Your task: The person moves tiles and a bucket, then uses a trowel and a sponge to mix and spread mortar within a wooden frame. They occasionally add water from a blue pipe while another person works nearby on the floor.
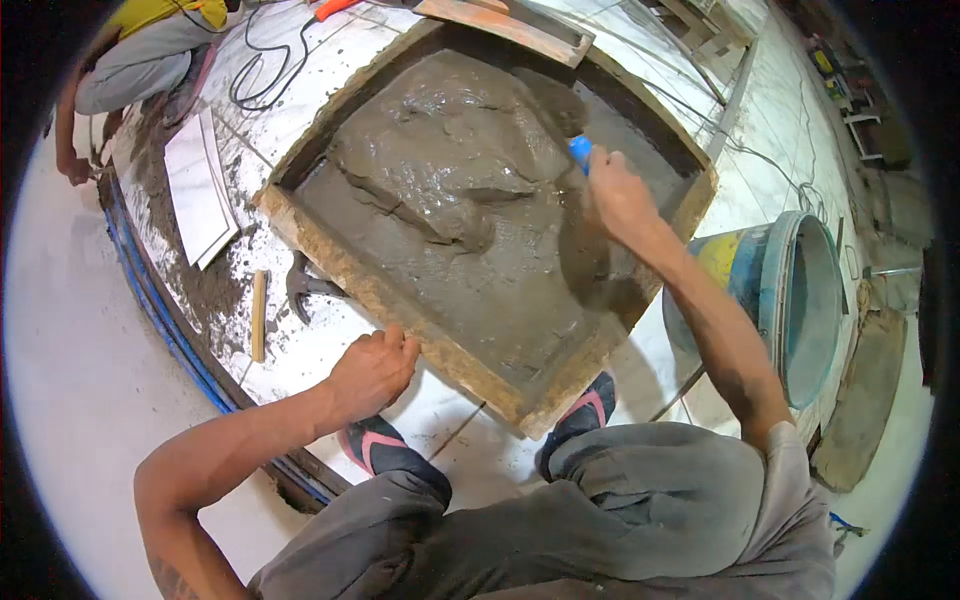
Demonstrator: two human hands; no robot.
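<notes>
My right hand (pixel 620 195) is wrapped around the blue handle (pixel 580 150) of a trowel, whose mortar-coated blade (pixel 552 103) is at the far right part of the mix. Wet grey mortar (pixel 440 150) lies heaped in a shallow wooden mixing box (pixel 450 365), thinner and smoother toward the near corner. My left hand (pixel 375 372) is closed, its curled fingers against the box's near left rim; the fingertips are partly hidden. A claw hammer (pixel 305 288) lies beside that rim, left of my left hand.
A large bucket (pixel 775 300) lies tipped at the right. Left are a wood strip (pixel 259 315), white tile pieces (pixel 198 190) and blue pipes (pixel 150 290) in a floor channel. A wooden float (pixel 510 28) rests across the box's far corner. Another person's hand (pixel 75 168) is at upper left.
</notes>
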